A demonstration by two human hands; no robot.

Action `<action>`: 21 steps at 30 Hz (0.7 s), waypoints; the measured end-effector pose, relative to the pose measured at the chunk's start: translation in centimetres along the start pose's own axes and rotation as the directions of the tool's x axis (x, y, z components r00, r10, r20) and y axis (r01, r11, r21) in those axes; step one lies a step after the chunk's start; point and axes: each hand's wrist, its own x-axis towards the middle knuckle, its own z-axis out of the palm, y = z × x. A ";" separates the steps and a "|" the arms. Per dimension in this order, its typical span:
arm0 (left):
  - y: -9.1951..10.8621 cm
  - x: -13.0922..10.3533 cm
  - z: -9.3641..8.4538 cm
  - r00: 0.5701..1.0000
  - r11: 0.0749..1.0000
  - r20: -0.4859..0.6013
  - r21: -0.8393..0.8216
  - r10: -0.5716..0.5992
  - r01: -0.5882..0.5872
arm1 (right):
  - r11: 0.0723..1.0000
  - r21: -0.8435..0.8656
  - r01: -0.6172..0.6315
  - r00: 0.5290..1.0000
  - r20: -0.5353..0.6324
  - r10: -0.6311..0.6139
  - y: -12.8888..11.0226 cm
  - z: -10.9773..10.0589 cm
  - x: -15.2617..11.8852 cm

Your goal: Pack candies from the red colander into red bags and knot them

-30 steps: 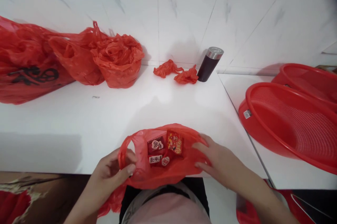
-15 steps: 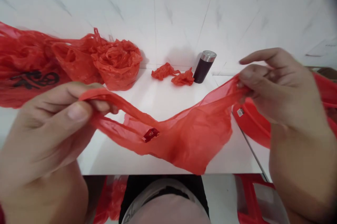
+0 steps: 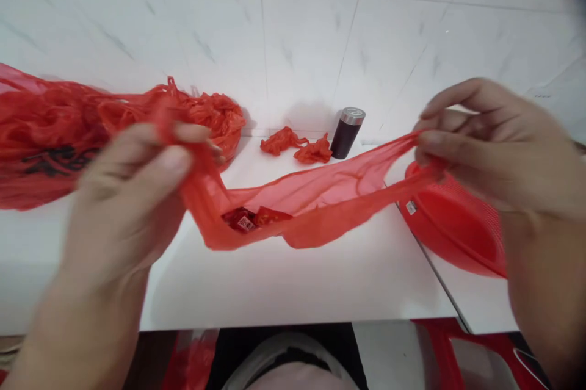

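Stretched between my two hands above the white table (image 3: pixel 297 292) is a thin red plastic bag (image 3: pixel 329 228). My left hand (image 3: pixel 132 188), blurred by motion, grips one end with the thumb pressed on the plastic. The other end is pinched by my right hand (image 3: pixel 476 140) between thumb and fingers. Inside the sagging middle lie small dark red packets (image 3: pixel 242 219), one with a white printed code; the bag partly hides them.
Filled red plastic bags (image 3: pixel 59 140) stand at the back left. Two small knotted red bags (image 3: pixel 314 150) lie beside a dark tumbler (image 3: pixel 344 137) near the tiled wall. A red basket (image 3: pixel 448 225) sits at right, a red stool (image 3: pixel 480 359) below.
My left hand has moved right and slightly up, and its end of the bag has lifted. The bag's bottom has swung up, and more of the packets shows. The view has tilted upward.
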 end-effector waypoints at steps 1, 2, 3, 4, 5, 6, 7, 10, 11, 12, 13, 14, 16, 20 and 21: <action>-0.3 0.0 0.1 0.999 0.999 0.029 0.000 -0.043 0.043 | 1.000 0.003 -0.026 0.999 0.019 0.026 0.3 -0.2 0.0; -0.6 0.0 0.1 0.996 0.998 0.065 -0.006 -0.064 0.064 | 0.998 0.002 -0.060 0.996 0.061 0.059 0.7 -0.2 0.0; -0.9 -0.1 0.0 0.994 0.998 0.094 -0.024 -0.059 0.062 | 0.996 0.005 -0.090 0.992 0.094 0.089 1.1 -0.3 -0.1; -1.3 -0.2 -0.2 0.993 0.997 0.105 -0.049 -0.053 0.058 | 0.994 0.019 -0.105 0.990 0.096 0.103 1.4 -0.2 -0.2; -1.8 -0.4 -0.4 0.993 0.996 0.109 -0.065 -0.048 0.055 | 0.994 0.037 -0.107 0.992 0.071 0.104 1.8 -0.1 -0.4; -2.3 -0.6 -0.7 0.992 0.996 0.116 -0.065 -0.055 0.063 | 0.994 0.047 -0.102 0.994 0.035 0.100 2.0 0.1 -0.5; -2.8 -1.1 -1.1 0.988 0.995 0.129 -0.045 -0.086 0.092 | 0.994 0.040 -0.103 0.995 0.010 0.102 2.2 0.3 -0.8; -5.1 -3.2 -2.3 0.962 0.971 0.150 0.108 -0.229 0.214 | 0.988 -0.016 -0.153 0.988 0.015 0.153 2.4 1.2 -1.7; -6.1 -4.3 -2.7 0.950 0.956 0.159 0.166 -0.269 0.243 | 0.985 -0.020 -0.170 0.985 0.022 0.170 2.5 1.5 -2.1; -7.0 -5.4 -3.1 0.937 0.941 0.179 0.217 -0.300 0.260 | 0.983 -0.015 -0.183 0.983 0.028 0.184 2.6 1.7 -2.5; -8.1 -6.6 -3.6 0.923 0.927 0.203 0.260 -0.327 0.271 | 0.981 -0.006 -0.191 0.981 0.033 0.191 2.8 1.8 -3.0; -9.1 -7.9 -4.0 0.909 0.911 0.220 0.301 -0.354 0.282 | 0.980 0.001 -0.197 0.980 0.040 0.197 3.0 1.9 -3.5; -11.0 -10.2 -4.7 0.896 0.858 0.189 0.422 -0.401 0.295 | 0.979 0.006 -0.205 0.978 0.054 0.204 3.4 1.9 -4.4; -14.1 -12.3 -5.7 0.879 0.623 -0.052 0.686 -0.474 0.376 | 0.972 -0.039 -0.231 0.972 0.035 0.232 4.1 1.7 -5.6; -14.5 -12.2 -5.8 0.858 0.576 -0.074 0.712 -0.508 0.402 | 0.970 -0.047 -0.238 0.971 0.025 0.239 4.2 1.6 -5.7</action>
